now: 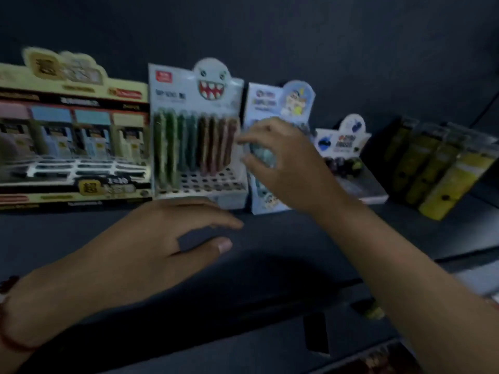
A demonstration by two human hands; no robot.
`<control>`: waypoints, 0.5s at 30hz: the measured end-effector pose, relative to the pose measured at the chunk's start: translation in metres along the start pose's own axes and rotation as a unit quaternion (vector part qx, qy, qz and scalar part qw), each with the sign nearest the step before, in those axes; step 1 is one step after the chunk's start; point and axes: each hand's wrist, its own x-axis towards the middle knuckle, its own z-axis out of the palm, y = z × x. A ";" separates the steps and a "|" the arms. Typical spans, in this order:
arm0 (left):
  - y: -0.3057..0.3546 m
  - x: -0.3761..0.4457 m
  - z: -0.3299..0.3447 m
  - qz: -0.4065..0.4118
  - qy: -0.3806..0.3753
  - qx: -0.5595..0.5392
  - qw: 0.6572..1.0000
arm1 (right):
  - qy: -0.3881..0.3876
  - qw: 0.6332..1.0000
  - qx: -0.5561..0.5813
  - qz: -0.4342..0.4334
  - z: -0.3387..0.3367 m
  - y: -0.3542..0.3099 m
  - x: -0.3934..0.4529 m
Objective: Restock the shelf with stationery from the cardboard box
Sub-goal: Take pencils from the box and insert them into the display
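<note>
While the blur hides fine detail, I can see my right hand (283, 163) raised at the pale blue cartoon display box (272, 147) on the dark shelf (283, 238), fingers curled round something small and pale that I cannot identify. My left hand (162, 238) hovers low over the shelf, fingers loose and holding nothing, just before the monster-faced pen display (197, 130). Yellow packs (437, 168) stand far right.
</note>
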 end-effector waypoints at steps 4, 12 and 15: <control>0.033 -0.007 0.058 0.016 -0.051 -0.030 0.998 | -0.048 0.996 0.013 0.069 -0.025 0.000 -0.135; 0.229 -0.021 0.220 0.183 -0.242 -0.149 0.941 | -0.055 0.918 0.079 0.384 -0.134 -0.032 -0.467; 0.307 -0.040 0.309 0.200 -0.301 -0.174 0.916 | -0.068 0.863 0.062 0.496 -0.159 -0.068 -0.601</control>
